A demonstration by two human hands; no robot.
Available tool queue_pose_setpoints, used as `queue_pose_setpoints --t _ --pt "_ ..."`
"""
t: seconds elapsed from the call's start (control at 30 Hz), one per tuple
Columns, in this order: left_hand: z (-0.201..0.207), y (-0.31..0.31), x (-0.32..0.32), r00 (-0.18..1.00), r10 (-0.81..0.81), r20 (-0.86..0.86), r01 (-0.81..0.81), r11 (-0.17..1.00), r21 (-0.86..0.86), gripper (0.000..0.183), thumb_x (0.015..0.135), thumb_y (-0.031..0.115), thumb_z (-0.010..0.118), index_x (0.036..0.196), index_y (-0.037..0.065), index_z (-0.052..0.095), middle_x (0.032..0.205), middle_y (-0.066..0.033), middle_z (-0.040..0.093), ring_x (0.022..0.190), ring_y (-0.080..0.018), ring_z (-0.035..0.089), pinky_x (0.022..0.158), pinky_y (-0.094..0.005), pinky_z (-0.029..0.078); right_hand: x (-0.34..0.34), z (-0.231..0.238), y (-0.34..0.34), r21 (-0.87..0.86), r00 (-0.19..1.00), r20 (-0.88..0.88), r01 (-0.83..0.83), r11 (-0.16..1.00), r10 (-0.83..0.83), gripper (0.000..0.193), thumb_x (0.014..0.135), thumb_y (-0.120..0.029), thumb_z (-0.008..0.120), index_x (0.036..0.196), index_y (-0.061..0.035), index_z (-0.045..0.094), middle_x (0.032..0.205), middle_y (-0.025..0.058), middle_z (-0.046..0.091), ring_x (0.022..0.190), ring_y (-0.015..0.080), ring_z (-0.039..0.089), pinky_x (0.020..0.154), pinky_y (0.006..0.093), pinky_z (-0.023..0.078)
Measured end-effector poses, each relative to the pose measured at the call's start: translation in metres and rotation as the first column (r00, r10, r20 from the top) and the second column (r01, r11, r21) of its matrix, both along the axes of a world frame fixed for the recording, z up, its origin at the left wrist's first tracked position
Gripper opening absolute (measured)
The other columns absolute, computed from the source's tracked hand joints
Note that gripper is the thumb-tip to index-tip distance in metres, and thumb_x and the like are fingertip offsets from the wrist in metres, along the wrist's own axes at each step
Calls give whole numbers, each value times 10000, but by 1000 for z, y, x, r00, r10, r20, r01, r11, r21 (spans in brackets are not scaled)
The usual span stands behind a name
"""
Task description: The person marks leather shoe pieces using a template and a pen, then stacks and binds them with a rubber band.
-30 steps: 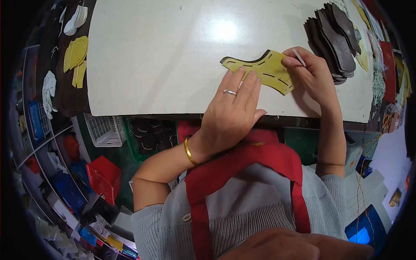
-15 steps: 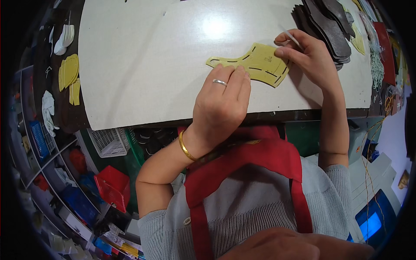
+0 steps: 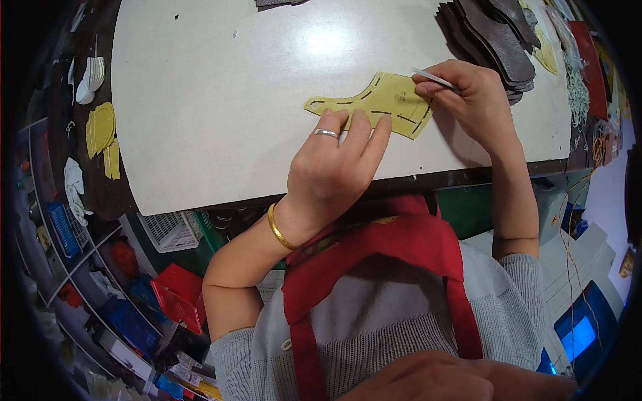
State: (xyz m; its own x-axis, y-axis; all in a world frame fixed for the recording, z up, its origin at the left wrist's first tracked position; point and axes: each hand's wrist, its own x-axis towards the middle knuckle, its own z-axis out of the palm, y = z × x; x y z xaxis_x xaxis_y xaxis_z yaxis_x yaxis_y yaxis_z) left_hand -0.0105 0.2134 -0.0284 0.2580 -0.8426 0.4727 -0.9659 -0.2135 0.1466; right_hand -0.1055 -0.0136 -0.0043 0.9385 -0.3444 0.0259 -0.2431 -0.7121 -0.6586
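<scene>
A yellow pattern template [image 3: 394, 101] with narrow dark slots lies flat on the white worktop in front of me. My left hand [image 3: 334, 160], with a ring and a gold bangle, rests its slightly spread fingertips on the template's lower edge. A thin, silvery-white pen-like stick [image 3: 433, 78] is pinched in my right hand [image 3: 480, 100], just above the template's right end. The stick's tip points up and to the left, apart from the template. Whether anything lies under the template is hidden.
Dark leather pieces [image 3: 495, 43] are stacked at the back right, and another dark piece [image 3: 277, 3] shows at the far edge. Yellow templates [image 3: 101, 128] and a white glove [image 3: 74, 190] lie left of the white board [image 3: 200, 134]. A red basket [image 3: 179, 297] stands lower left.
My right hand has tilted the stick so that it lies flatter, pointing left over the template. My left fingers have spread a little. The view has shifted slightly.
</scene>
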Motion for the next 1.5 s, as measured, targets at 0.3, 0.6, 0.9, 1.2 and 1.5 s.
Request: queue_pose_setpoints --t 0.3,0.6,0.9,1.2,1.5 --pt "2 -3 -15 999 -16 46 15 1000 21 330 754 66 650 1069 -7 717 997 -166 649 898 -297 648 842 -373 573 22 27 5 -464 939 255 -91 881 231 215 983 -239 575 1032 -86 718 839 94 691 769 251 680 668 347 523" --pt "-2 -1 -20 999 -15 -36 16 999 33 343 784 113 630 1105 22 711 1032 -175 638 937 -323 646 889 -379 568 72 11 59 -9 908 44 -418 909 417 305 1023 -361 546 962 -90 674 780 85 701 651 306 666 609 388 515" --pt "4 -2 -19 999 -24 -27 25 997 66 413 792 114 612 1183 12 704 1023 -167 629 941 -325 633 877 -385 561 51 30 -10 -477 924 -63 -359 802 377 189 991 -238 598 943 -57 622 764 139 673 694 364 651 595 438 492" --pt "1 0 -19 995 -47 -86 50 998 35 392 819 114 605 1194 49 703 1034 -193 636 949 -341 640 910 -424 548 20 16 28 -166 882 160 -419 893 444 192 973 -255 649 907 -75 655 708 89 641 610 305 630 548 376 475" --pt "5 -9 -18 998 -25 -53 28 998 52 313 798 107 663 1107 100 714 942 -89 619 864 -259 620 689 -310 542 -18 16 4 -101 973 232 22 995 2 240 989 -269 650 915 -43 681 656 73 635 539 277 606 516 372 453"
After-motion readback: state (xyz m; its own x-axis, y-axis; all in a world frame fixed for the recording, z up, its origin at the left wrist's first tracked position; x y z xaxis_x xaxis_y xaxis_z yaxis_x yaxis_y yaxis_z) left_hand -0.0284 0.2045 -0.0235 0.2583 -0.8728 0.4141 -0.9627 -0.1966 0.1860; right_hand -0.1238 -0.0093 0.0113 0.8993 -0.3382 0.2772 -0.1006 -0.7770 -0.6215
